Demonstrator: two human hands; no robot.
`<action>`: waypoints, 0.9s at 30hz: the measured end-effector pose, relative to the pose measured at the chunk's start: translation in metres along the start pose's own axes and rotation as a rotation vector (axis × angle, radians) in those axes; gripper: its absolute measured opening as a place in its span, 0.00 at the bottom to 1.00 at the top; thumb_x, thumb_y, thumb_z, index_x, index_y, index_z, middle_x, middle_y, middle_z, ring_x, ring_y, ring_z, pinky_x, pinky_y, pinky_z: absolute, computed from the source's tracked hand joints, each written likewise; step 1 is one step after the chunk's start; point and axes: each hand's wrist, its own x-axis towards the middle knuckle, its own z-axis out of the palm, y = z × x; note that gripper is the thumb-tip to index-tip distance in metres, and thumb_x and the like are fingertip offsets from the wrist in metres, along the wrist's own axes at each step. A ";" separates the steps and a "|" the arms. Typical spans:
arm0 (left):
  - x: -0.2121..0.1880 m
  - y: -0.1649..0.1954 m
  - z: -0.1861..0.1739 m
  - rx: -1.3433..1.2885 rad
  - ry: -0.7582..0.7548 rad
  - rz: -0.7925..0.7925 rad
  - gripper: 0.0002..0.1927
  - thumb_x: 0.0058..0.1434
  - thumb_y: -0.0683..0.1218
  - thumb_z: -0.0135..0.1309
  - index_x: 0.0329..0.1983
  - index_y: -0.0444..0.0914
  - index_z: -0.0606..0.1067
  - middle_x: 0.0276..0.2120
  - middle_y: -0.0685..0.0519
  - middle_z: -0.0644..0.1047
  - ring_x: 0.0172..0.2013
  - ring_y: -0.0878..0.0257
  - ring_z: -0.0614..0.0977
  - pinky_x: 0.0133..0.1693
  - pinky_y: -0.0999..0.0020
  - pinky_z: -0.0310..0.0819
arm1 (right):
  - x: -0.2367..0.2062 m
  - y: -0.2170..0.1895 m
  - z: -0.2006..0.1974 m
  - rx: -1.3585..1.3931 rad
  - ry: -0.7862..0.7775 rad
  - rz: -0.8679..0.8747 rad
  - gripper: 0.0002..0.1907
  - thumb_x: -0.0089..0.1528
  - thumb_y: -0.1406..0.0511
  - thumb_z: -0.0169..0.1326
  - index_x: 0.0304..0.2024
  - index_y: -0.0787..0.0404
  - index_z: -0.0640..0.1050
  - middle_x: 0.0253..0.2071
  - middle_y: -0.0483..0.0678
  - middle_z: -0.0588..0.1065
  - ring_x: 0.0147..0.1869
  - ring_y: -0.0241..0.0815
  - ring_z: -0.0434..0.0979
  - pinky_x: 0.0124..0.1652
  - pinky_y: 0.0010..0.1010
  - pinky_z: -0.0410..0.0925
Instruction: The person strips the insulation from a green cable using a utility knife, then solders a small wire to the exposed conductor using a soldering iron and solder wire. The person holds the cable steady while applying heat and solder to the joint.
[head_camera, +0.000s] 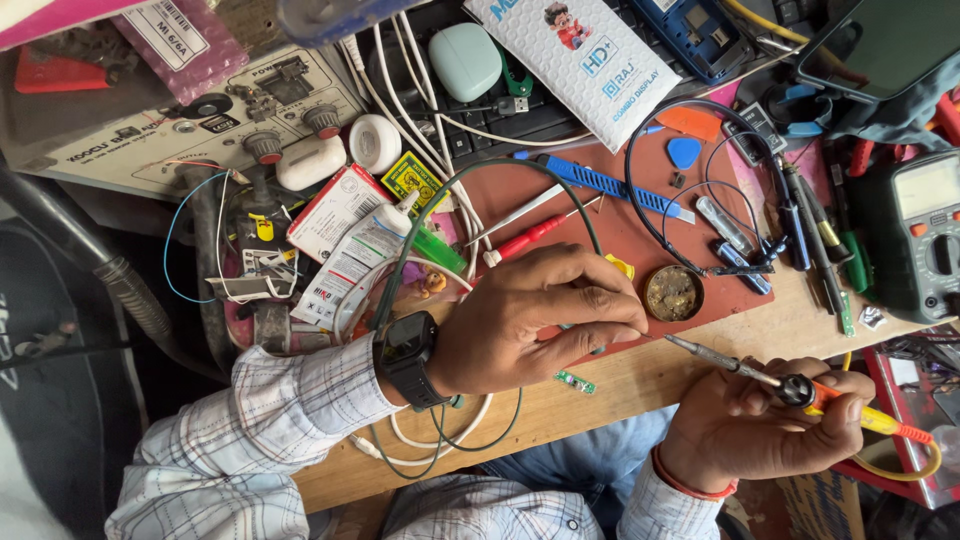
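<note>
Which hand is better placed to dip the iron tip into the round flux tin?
The right hand, probably. It already holds the soldering iron, whose tip points toward the flux tin close by. The left hand is pinching something small by the tin.

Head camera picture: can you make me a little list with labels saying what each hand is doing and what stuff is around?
Left hand: fingertips pinched together above the wooden bench; what they pinch is too small to tell
Left wrist: black smartwatch
Right hand: holds a soldering iron, tip pointing toward the left fingers
Near the tip: round tin of brownish paste on a red mat
On the bench: small green circuit board
Also on the mat: red screwdriver, blue pry tool
Far right: multimeter
</note>
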 end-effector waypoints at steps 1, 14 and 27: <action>0.000 0.000 0.000 0.002 -0.005 -0.003 0.09 0.70 0.44 0.61 0.52 0.42 0.80 0.49 0.55 0.78 0.45 0.64 0.82 0.47 0.70 0.80 | 0.000 0.000 -0.002 0.007 -0.010 -0.003 0.17 0.80 0.58 0.45 0.40 0.62 0.67 0.28 0.48 0.70 0.17 0.32 0.59 0.20 0.17 0.55; 0.003 0.005 0.000 -0.182 -0.019 -0.152 0.07 0.69 0.43 0.60 0.48 0.36 0.81 0.45 0.52 0.80 0.43 0.64 0.84 0.49 0.70 0.82 | -0.002 -0.006 0.017 -0.015 0.065 0.060 0.15 0.76 0.58 0.42 0.41 0.62 0.68 0.24 0.46 0.66 0.16 0.29 0.59 0.19 0.16 0.55; 0.003 0.004 0.000 -0.156 -0.028 -0.147 0.07 0.69 0.43 0.60 0.48 0.36 0.81 0.46 0.52 0.80 0.46 0.63 0.84 0.50 0.70 0.82 | -0.002 -0.008 0.018 0.065 0.014 0.126 0.15 0.77 0.59 0.43 0.39 0.61 0.67 0.22 0.47 0.68 0.16 0.31 0.64 0.20 0.16 0.62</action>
